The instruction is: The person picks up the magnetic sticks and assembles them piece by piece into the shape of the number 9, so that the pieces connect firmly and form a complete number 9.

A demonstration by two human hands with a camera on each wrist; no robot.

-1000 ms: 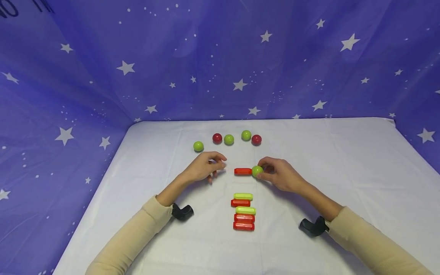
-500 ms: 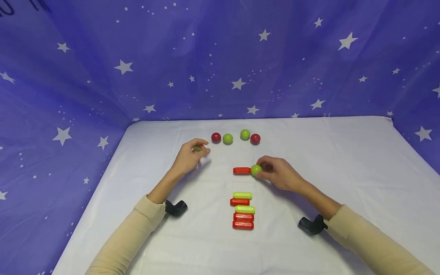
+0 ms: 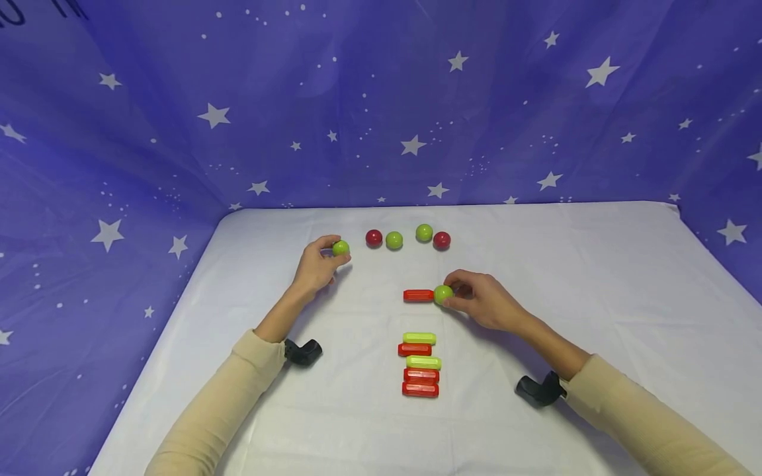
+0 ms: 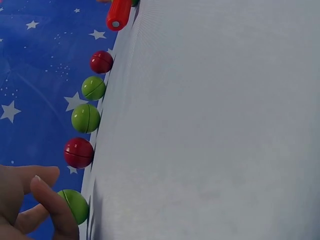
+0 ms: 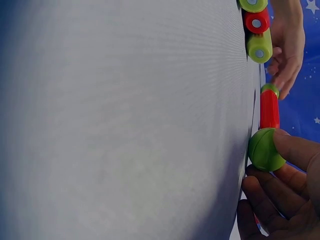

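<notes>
In the head view my left hand (image 3: 314, 270) holds a glossy green ball (image 3: 340, 248) between thumb and fingertips at the left of the back row. The left wrist view shows fingers curled beside that green ball (image 4: 76, 206). My right hand (image 3: 489, 301) pinches another green ball (image 3: 442, 295), its thumb resting on the ball in the right wrist view. A ribbed red rod (image 3: 419, 295) lies end-on against this ball, pointing left. The right hand's lower fingers (image 5: 265, 200) extend beneath the ball, close to the white cloth.
Along the back lie a red ball (image 3: 374, 238), a green ball (image 3: 394, 240), another green ball (image 3: 424, 233) and another red ball (image 3: 442, 240). Nearer the front, several red and yellow-green rods (image 3: 420, 389) form a column on the white cloth (image 3: 565, 264). A starry blue curtain (image 3: 381, 99) hangs behind.
My left hand has moved left and away from me, from beside the red rod to the leftmost green ball, and taken hold of it. The right hand keeps its pinch in place.
</notes>
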